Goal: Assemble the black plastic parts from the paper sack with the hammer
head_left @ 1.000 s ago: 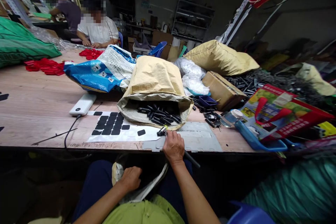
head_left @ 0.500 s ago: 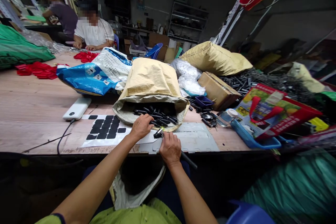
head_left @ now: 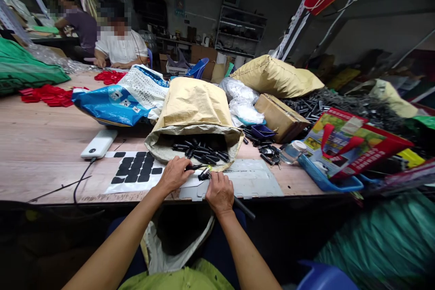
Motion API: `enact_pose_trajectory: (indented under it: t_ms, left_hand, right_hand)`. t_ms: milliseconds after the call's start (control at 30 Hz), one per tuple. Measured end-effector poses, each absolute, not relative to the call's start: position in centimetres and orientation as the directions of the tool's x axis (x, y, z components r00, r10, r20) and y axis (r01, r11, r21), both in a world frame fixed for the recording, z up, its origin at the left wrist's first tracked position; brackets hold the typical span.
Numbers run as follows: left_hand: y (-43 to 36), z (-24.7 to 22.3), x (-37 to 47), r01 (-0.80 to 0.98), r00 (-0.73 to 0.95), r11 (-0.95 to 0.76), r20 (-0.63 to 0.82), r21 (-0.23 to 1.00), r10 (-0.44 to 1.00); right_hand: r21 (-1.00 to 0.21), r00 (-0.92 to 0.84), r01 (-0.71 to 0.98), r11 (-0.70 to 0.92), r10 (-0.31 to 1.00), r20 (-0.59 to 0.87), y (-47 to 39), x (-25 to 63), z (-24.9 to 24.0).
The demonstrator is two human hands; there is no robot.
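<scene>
A paper sack [head_left: 195, 104] lies on the table with its mouth toward me, and several black parts [head_left: 204, 150] show inside. Just before its mouth, my left hand [head_left: 175, 173] pinches a thin black part [head_left: 195, 167]. My right hand [head_left: 220, 191] is closed on a black tool [head_left: 244, 208], whose dark shaft sticks out past the table edge; its shiny head [head_left: 205, 173] is near the left fingertips. Under the hands lies a grey plate [head_left: 253, 179]. To the left is a white sheet with black stickers [head_left: 136, 167].
A power bank [head_left: 99, 143] with a cable lies left. A blue and white bag [head_left: 125, 95] is beside the sack. Right are a carton [head_left: 280, 118], a jar [head_left: 292, 152] and a blue tray [head_left: 326, 179] with a red bag. Two people sit at the back left.
My left hand has drawn back from the sack's mouth, down and to the left, with a thin black part now in its fingers. The right hand has hardly moved.
</scene>
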State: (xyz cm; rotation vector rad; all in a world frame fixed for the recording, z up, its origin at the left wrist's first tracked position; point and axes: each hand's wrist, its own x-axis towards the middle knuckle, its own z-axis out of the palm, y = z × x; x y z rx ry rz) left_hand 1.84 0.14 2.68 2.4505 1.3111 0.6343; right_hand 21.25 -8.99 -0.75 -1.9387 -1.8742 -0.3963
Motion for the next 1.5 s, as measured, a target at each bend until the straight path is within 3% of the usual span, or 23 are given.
enact_pose_trajectory:
  t_ms: [233, 367, 500, 700, 800, 1033, 1500]
  left_hand:
    - [-2.0, -0.2, 1.3, 0.688, 0.377, -0.449, 0.248, 0.571, 0.892]
    - [-1.6, -0.4, 1.2, 0.662, 0.369, -0.431, 0.234, 0.613, 0.9]
    - [-1.5, -0.2, 1.0, 0.661, 0.389, -0.436, 0.217, 0.611, 0.895]
    - [-1.6, -0.2, 0.8, 0.646, 0.463, -0.467, 0.176, 0.604, 0.868]
    - [-1.5, -0.1, 0.8, 0.649, 0.46, -0.454, 0.16, 0.61, 0.873]
    - [-1.6, 0.2, 0.9, 0.651, 0.456, -0.438, 0.142, 0.621, 0.879]
    - [-1.6, 0.3, 0.8, 0.68, 0.445, -0.43, 0.132, 0.594, 0.886]
  right_hand:
    - [-0.237, 0.065, 0.971, 0.03, 0.921, 0.385, -10.0, 22.8, 1.4]
    - [-0.215, 0.185, 0.97, -0.116, 0.923, 0.337, -12.0, 24.7, 1.6]
    - [-0.228, 0.182, 0.968, -0.105, 0.918, 0.353, -14.1, 25.5, 1.4]
    - [-0.62, 0.182, 0.782, 0.062, 0.929, 0.322, -15.8, 23.1, 1.9]
    - [-0.719, 0.157, 0.685, 0.113, 0.942, 0.298, -15.8, 21.6, 2.1]
    - [-0.728, 0.119, 0.661, 0.183, 0.932, 0.343, -15.3, 20.4, 2.5]
    - [-0.725, 0.054, 0.666, 0.174, 0.958, 0.28, -14.8, 18.4, 2.6]
